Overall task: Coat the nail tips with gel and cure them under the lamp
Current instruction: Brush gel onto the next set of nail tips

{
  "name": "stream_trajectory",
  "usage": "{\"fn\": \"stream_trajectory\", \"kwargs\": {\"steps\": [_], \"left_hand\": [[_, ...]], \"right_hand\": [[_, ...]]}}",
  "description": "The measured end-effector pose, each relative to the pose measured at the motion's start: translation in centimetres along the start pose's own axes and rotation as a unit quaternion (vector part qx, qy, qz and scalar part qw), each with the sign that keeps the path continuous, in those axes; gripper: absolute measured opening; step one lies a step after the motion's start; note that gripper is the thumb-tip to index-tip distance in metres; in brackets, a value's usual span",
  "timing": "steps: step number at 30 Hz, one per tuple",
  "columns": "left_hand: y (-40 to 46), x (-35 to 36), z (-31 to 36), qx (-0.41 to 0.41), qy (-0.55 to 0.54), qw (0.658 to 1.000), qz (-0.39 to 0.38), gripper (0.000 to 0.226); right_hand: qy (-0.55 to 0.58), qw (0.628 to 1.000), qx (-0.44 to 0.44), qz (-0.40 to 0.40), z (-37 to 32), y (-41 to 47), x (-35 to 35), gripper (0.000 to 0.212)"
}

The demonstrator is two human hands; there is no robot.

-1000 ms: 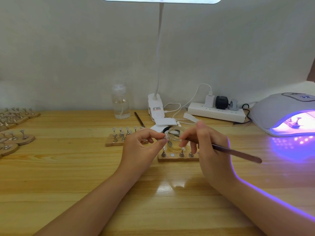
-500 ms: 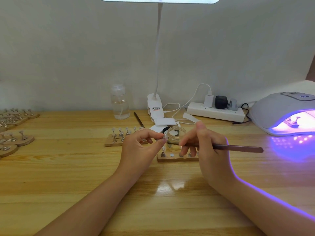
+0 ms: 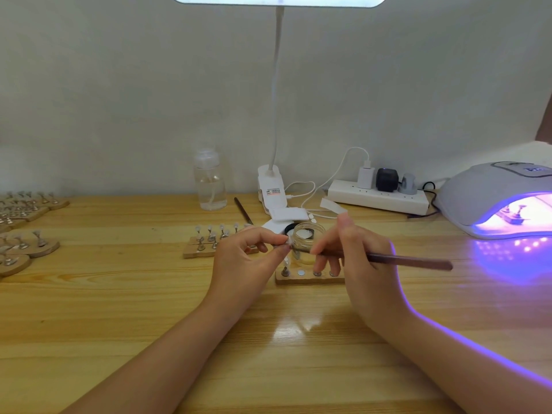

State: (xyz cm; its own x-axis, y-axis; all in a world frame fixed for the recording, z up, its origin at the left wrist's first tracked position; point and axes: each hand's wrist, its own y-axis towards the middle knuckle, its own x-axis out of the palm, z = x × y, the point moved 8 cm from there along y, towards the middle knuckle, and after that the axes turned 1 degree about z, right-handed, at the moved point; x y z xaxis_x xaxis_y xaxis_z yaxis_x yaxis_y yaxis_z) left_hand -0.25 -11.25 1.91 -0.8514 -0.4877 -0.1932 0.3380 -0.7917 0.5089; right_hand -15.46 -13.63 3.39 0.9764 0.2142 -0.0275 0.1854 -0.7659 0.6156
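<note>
Left hand [image 3: 248, 258] raised over the middle of the table [image 3: 119, 309], thumb and forefinger pinching a small pale nail tip [image 3: 288, 241] on its stand, other fingers curled under. Right hand [image 3: 358, 258] just beside it, fingers closed round a dark brush [image 3: 412, 260] — handle pointing toward the table's right edge, bristle end meeting the nail tip held in the left. Directly behind the two hands, a small clear gel jar [image 3: 307, 237], open, its contents hard to make out. Below the fingertips, a wooden holder strip [image 3: 307, 277] lying flat near the table's centre, one nail tip upright at its left end and bare metal spots along the rest. Toward the right edge, a grey curing lamp [image 3: 490, 192] glowing violet, a stand visible inside — purple light spilling across the wood and along the right forearm. Further wooden holders [image 3: 203, 246] with tips just left of the hands, more [image 3: 27, 246] at the left edge. Along the back edge: clear pump bottle [image 3: 209, 183], clip-on desk lamp [image 3: 270, 189], white power strip [image 3: 379, 197] with plugs, a second brush [image 3: 243, 210] lying loose.
</note>
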Motion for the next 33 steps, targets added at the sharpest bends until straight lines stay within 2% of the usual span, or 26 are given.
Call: {"fn": "stream_trajectory", "kwargs": {"steps": [6,10,14,18,20,24,27,31,33], "left_hand": [[0.01,0.00,-0.07,0.002,-0.004,1.000,-0.003,0.023],[0.02,0.01,-0.03,0.003,-0.002,1.000,-0.001,0.024],[-0.02,-0.01,-0.01,0.006,-0.004,1.000,-0.003,0.023],[-0.03,0.00,0.09,0.008,-0.006,1.000,-0.002,0.022],[0.00,-0.01,0.05,0.007,-0.007,1.000,-0.001,0.020],[0.03,-0.01,0.02,0.005,-0.012,1.000,0.001,0.020],[0.03,-0.07,-0.05,0.005,-0.011,1.000,0.003,0.020],[0.04,-0.13,-0.11,0.004,-0.011,1.000,0.005,0.020],[0.05,-0.05,-0.14,0.003,-0.010,1.000,0.003,0.019]], "right_hand": [[-0.013,1.000,-0.015,0.006,-0.26,-0.07,0.00,0.042],[0.011,1.000,-0.014,0.000,-0.25,-0.17,0.15,0.050],[-0.020,0.999,-0.026,0.000,-0.53,-0.21,0.16,0.040],[0.006,1.000,-0.019,0.001,-0.39,-0.20,0.03,0.047],[-0.004,0.999,-0.034,0.007,-0.69,-0.16,-0.07,0.044],[0.000,1.000,-0.007,0.000,-0.14,-0.13,0.01,0.045],[0.007,1.000,-0.025,0.003,-0.50,-0.18,0.00,0.047],[-0.016,1.000,-0.017,0.010,-0.59,0.00,-0.10,0.038],[-0.007,1.000,-0.003,0.000,-0.31,0.03,0.05,0.043]]}}
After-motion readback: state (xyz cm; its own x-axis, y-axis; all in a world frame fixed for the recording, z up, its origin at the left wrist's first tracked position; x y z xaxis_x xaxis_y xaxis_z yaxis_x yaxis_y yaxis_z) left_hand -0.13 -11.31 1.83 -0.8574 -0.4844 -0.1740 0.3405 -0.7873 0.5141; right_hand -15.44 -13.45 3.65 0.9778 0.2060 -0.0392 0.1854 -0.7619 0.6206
